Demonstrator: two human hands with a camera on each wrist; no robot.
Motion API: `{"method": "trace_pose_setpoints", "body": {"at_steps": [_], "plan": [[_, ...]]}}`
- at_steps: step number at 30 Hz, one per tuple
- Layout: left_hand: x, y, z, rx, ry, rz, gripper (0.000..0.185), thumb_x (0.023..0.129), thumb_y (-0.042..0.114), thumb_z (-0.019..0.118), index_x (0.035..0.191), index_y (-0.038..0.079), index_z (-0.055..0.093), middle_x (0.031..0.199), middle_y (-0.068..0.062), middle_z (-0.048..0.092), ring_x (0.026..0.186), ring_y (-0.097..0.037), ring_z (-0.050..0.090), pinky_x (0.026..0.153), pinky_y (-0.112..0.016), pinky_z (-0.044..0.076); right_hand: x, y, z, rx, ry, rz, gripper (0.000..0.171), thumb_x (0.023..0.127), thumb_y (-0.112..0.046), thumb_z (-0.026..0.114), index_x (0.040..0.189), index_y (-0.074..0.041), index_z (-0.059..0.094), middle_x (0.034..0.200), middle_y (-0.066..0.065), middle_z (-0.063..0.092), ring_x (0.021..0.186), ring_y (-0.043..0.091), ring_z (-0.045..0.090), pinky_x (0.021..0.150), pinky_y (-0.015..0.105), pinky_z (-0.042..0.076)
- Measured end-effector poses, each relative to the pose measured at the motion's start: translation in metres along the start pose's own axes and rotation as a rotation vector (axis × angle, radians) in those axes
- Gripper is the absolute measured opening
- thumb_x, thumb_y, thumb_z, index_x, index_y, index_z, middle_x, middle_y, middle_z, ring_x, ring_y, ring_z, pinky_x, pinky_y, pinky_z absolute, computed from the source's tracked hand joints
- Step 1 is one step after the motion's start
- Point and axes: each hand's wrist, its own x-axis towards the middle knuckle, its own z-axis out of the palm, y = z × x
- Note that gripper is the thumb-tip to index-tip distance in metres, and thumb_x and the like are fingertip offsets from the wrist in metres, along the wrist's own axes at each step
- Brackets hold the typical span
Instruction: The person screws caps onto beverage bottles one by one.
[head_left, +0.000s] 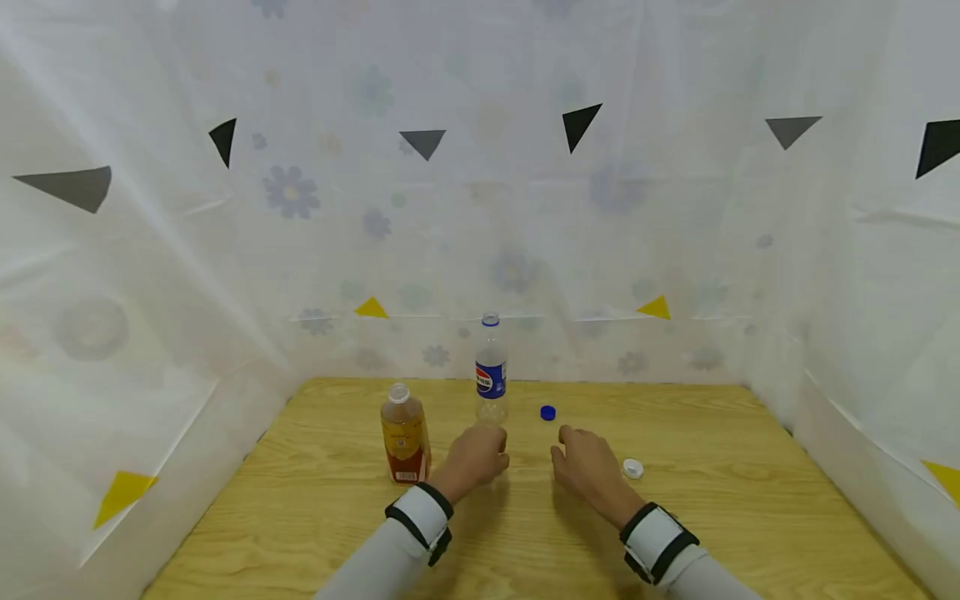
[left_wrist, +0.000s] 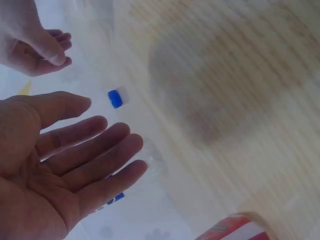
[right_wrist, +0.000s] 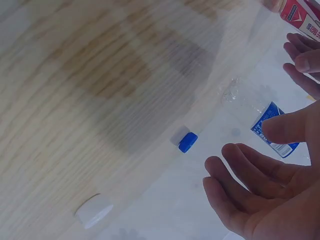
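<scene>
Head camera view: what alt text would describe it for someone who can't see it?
Two bare hands, left hand and right hand, rest open on a light wooden table near a clear uncapped blue-labelled plastic bottle, an amber drink bottle, a blue cap and a white cap.

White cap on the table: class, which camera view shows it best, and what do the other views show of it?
The right wrist view: the white cap lies large and unobstructed on the wooden table. The head view shows it small, beside the right hand. The left wrist view does not show it.

Wooden table (head_left: 750, 500) bears two bottles (head_left: 491, 371), two caps (head_left: 548, 412).
</scene>
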Motion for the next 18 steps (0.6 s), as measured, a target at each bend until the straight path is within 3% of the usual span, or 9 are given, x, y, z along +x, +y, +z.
{"method": "trace_pose_setpoints", "body": {"at_steps": [6,12,16,18], "plan": [[-0.005,0.0,-0.026,-0.058,0.135,0.022,0.012,0.093,0.016,0.072,0.097,0.005,0.07,0.083,-0.006,0.071,0.065,-0.015,0.062,0.055,-0.028,0.05,0.0,0.001,-0.002,0.003,0.027,-0.018,0.023,0.098,-0.015,0.061,0.11,0.003,0.067,0.102,0.021,0.072,0.083,0.034,0.07,0.07,0.044,0.057],[-0.003,-0.006,-0.072,-0.148,0.334,-0.033,0.016,0.095,0.016,0.068,0.104,0.003,0.069,0.065,-0.003,0.06,0.045,-0.011,0.041,0.042,-0.023,0.031,0.0,0.001,-0.005,0.005,0.003,-0.001,0.028,0.098,-0.018,0.062,0.114,0.004,0.067,0.105,0.021,0.072,0.086,0.035,0.07,0.072,0.045,0.058],[-0.003,-0.017,-0.102,-0.19,0.47,-0.106,0.02,0.095,0.019,0.068,0.108,0.003,0.07,0.078,-0.008,0.067,0.057,-0.016,0.053,0.051,-0.028,0.042,-0.001,0.002,-0.005,0.005,-0.011,0.008,0.028,0.098,-0.019,0.062,0.114,0.005,0.067,0.105,0.022,0.071,0.086,0.036,0.07,0.072,0.046,0.057],[-0.006,-0.024,-0.111,-0.233,0.544,-0.157,0.023,0.095,0.023,0.068,0.109,0.005,0.07,0.089,-0.012,0.07,0.07,-0.022,0.06,0.061,-0.034,0.049,-0.002,0.003,-0.004,0.008,-0.018,0.016,0.028,0.099,-0.019,0.061,0.114,0.004,0.066,0.106,0.022,0.071,0.086,0.036,0.07,0.072,0.045,0.057]]}}
